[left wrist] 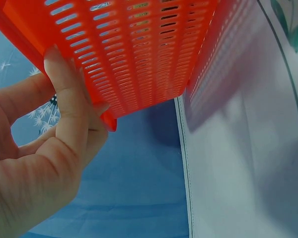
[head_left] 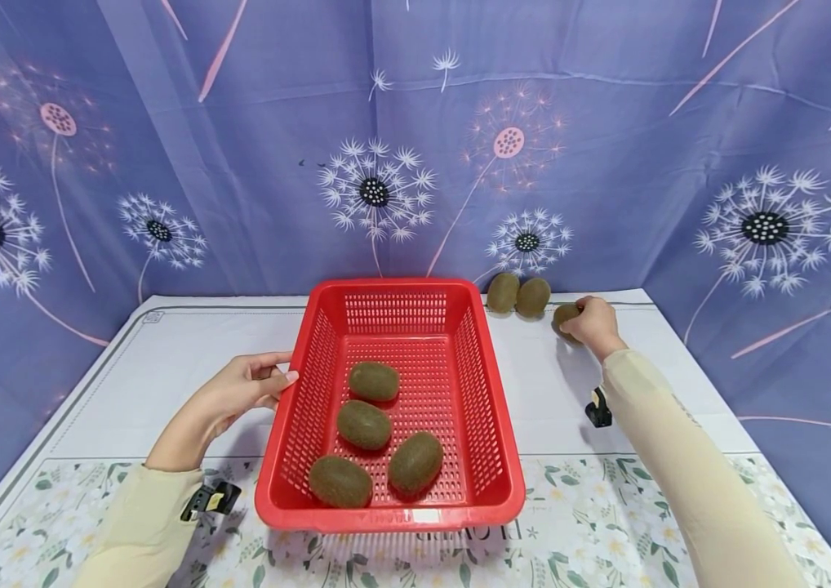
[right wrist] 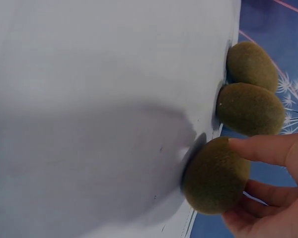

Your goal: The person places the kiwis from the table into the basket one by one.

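With its fingers at the left rim, my left hand (head_left: 242,388) grips the red plastic basket (head_left: 492,392). The left wrist view shows that hand's fingertips against the slotted outer wall (left wrist: 134,54), just under the rim. At the back right of the table, my right hand (head_left: 597,325) holds a brown kiwi (right wrist: 216,176) between thumb and fingers, low over the white surface. Two other kiwis (head_left: 503,292) (head_left: 533,298) lie side by side to its left. Inside the basket rest several kiwis (head_left: 374,381) (head_left: 364,425) (head_left: 415,463) (head_left: 340,482), towards its near and left parts.
The table has a white cover (head_left: 202,343) with a floral-printed front part (head_left: 592,523). A blue-purple curtain (head_left: 254,188) with dandelion prints hangs right behind the table and along both sides. A small black device (head_left: 598,408) sits at my right wrist, another (head_left: 211,500) at my left.
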`<state>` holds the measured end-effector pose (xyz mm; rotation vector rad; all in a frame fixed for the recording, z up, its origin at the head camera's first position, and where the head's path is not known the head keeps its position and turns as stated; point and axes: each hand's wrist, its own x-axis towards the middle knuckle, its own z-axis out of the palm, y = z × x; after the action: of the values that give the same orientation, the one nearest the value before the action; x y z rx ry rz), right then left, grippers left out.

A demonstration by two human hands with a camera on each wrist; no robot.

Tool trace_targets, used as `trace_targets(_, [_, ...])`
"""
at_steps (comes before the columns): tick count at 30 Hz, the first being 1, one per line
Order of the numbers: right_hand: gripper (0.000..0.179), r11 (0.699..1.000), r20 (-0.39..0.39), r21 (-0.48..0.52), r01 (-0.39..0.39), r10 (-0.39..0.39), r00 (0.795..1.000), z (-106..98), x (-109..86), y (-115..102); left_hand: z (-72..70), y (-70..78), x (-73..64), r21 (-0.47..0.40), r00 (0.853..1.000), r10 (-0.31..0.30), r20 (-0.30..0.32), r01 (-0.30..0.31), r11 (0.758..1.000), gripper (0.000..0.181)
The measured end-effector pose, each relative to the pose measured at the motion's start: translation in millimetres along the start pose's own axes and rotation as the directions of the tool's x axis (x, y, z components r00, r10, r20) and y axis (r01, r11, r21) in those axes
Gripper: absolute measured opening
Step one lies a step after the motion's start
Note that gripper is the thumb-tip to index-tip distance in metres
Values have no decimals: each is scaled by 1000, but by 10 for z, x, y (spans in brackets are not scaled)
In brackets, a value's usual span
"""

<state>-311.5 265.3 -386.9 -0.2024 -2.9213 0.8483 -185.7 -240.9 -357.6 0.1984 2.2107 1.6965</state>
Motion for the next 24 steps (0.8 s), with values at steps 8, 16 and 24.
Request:
trace_targets(8, [59,999,-41,-32,36,-37,998,32,-6,63,4,-7,2,-5,1000,8,2,-8,1000,54])
trace_targets(16, [58,999,-35,-25,21,-21,999,15,-18,86,10,-2,8,-2,1000,-2,-9,2,1000,55])
trace_targets(24, [57,1000,-3,6,11,-11,1000,-27,15,62,-5,-11,5,-2,1000,5,0,-5,1000,55])
